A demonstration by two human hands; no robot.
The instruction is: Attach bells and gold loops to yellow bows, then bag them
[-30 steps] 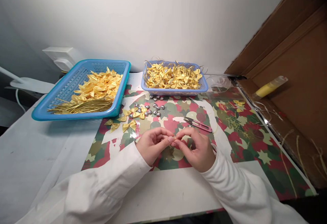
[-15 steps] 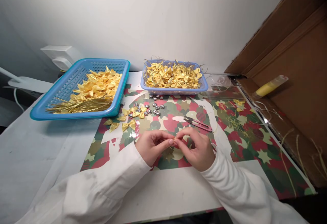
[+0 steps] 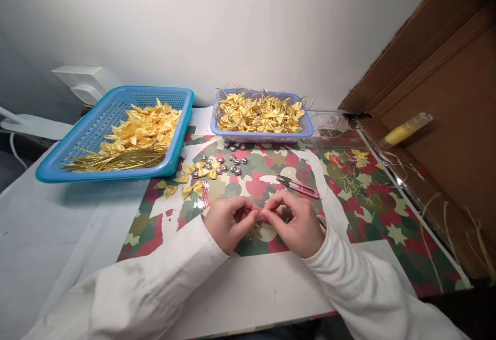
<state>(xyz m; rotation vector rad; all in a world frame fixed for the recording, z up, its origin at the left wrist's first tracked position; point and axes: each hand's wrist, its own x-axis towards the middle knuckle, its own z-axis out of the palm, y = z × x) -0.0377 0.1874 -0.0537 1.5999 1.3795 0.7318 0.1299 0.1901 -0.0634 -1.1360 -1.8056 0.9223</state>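
My left hand [image 3: 230, 222] and my right hand [image 3: 297, 222] meet low over the patterned sheet, thumbs and forefingers pinched. A tiny stretch of thin gold cord [image 3: 261, 211] shows between the fingertips; the fingers cover most of it. Just beyond my right hand lies a pair of pink-handled thread snips [image 3: 298, 187]. Yellow ribbon bows [image 3: 192, 190] and several silver jingle bells [image 3: 234, 167] are scattered ahead of my left hand.
A blue basket [image 3: 70, 146] at the left holds yellow bows and a bundle of gold cords [image 3: 116, 160]. At the back, a smaller basket [image 3: 263, 137] is heaped with bows on looped cords. Cord scraps [image 3: 354, 187] lie at the right, by a cardboard wall [image 3: 445, 66].
The fingertips have drawn slightly apart, so a little of the cord shows between them. The whole view has shifted a bit, with the baskets now slightly farther left.
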